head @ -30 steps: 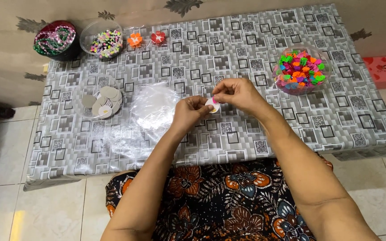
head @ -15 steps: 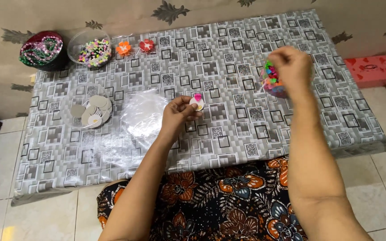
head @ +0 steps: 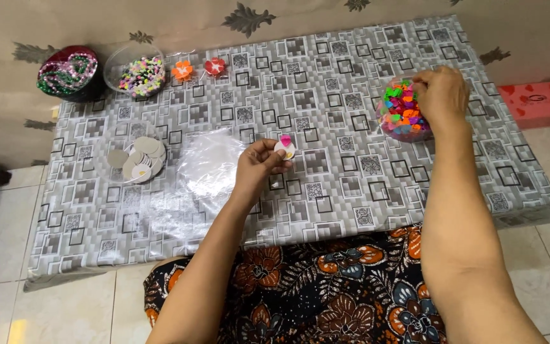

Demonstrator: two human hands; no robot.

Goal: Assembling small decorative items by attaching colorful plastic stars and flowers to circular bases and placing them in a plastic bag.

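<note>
L hand (head: 259,164) pinches a small round disc (head: 284,149) w/ a pink bit on top, held at the fingertips just above the table (head: 326,185). R hand (head: 442,95) is curled over the clear bowl of bright beads (head: 400,109), fingers dipped in; can't tell if it grips any. Table has a grey square-pattern cloth, a stack of discs (head: 136,160) & clear plastic sheet (head: 208,167) at left, tile floor below.

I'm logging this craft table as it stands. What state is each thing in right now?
left hand: raised, pinching the small round disc.
small round disc: held, a pink piece on it.
right hand: reaching into the clear bowl.
clear bowl: open, full of colourful pieces.
clear plastic bag: lying flat.
pile of discs: loosely stacked.
</note>
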